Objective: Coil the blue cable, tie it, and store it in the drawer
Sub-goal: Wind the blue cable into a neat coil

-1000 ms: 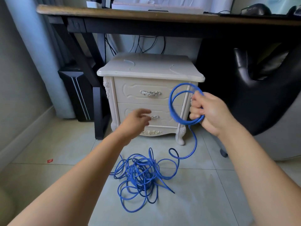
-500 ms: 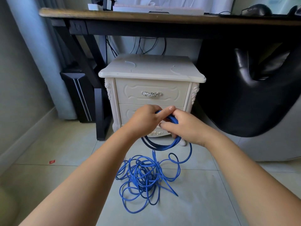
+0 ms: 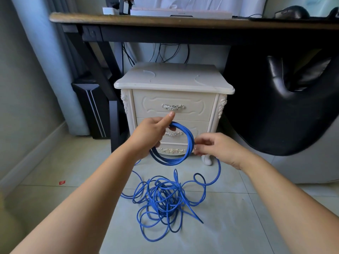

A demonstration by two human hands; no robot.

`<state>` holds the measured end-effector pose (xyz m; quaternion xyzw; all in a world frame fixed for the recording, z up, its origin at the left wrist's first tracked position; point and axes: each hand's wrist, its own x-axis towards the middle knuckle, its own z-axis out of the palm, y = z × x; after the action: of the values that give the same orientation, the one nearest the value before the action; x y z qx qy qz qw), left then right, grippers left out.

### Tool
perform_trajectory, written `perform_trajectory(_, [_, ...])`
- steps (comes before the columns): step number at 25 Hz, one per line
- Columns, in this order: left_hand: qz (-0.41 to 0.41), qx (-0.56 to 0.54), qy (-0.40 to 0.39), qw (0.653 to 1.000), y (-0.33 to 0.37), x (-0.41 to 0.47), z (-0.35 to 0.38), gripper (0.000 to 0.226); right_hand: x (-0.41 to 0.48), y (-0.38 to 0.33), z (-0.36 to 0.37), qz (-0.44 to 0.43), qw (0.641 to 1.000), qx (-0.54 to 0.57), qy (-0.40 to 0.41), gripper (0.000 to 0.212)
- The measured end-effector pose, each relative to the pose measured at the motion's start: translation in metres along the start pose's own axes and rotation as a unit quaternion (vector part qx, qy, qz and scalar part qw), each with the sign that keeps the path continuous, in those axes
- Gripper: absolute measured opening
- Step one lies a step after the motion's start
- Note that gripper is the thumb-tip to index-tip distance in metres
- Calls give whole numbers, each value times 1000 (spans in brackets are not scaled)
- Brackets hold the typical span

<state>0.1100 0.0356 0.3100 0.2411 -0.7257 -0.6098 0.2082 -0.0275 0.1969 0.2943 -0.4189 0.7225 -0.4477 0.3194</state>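
A small coil of the blue cable hangs in front of the cream nightstand. My left hand grips the coil's upper left, thumb stretched up. My right hand pinches the cable at the coil's right side. From there the cable runs down in an arc to a loose tangled heap on the floor tiles. Both drawers are closed: the top drawer and the lower drawer behind the coil.
A dark wooden desk spans above the nightstand. A black chair fills the right side. A black computer tower and a curtain stand to the left. A small red scrap lies on the tiles.
The coil passed from my right hand into my left hand. My right hand slid to the coil's right side. The camera moved a little closer.
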Motion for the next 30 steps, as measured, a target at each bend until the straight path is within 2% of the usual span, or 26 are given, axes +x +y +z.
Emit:
perform_trajectory(4, [10, 33, -5, 999, -3, 0, -5, 43, 0, -15, 9, -66, 991, 22, 114, 21])
perform_trajectory(6, [19, 53, 50, 997, -2, 2, -4, 46, 0, -16, 23, -72, 988, 8, 133, 20])
perform_trajectory(9, [20, 54, 118, 991, -3, 4, -3, 54, 0, -11, 47, -73, 981, -57, 169, 6])
perform_trajectory(11, [2, -8, 131, 991, -4, 4, -4, 53, 3, -7, 56, -66, 981, -67, 169, 6])
perform_trajectory(15, [-38, -85, 139, 986, -2, 4, 0, 47, 3, -10, 60, -72, 984, -14, 165, 14])
perform_trajectory(21, [-19, -47, 150, 987, 5, 3, -3, 44, 3, -15, 44, -85, 982, -69, 155, 28])
perform_trajectory(23, [-30, -58, 149, 987, 3, 5, -3, 45, 1, -18, 42, -76, 990, -13, 120, 29])
perform_trajectory(25, [-52, -91, 152, 983, 1, 6, 0, 45, 0, -17, 48, -57, 990, 88, 97, 30])
perform_trajectory(27, [-86, -116, 161, 976, -1, 7, 4, 44, 3, -12, 55, -35, 980, 172, 97, 31])
perform_trajectory(30, [-133, -142, 185, 963, -4, 10, 9, 42, 6, -13, 59, -17, 968, 224, 109, 30])
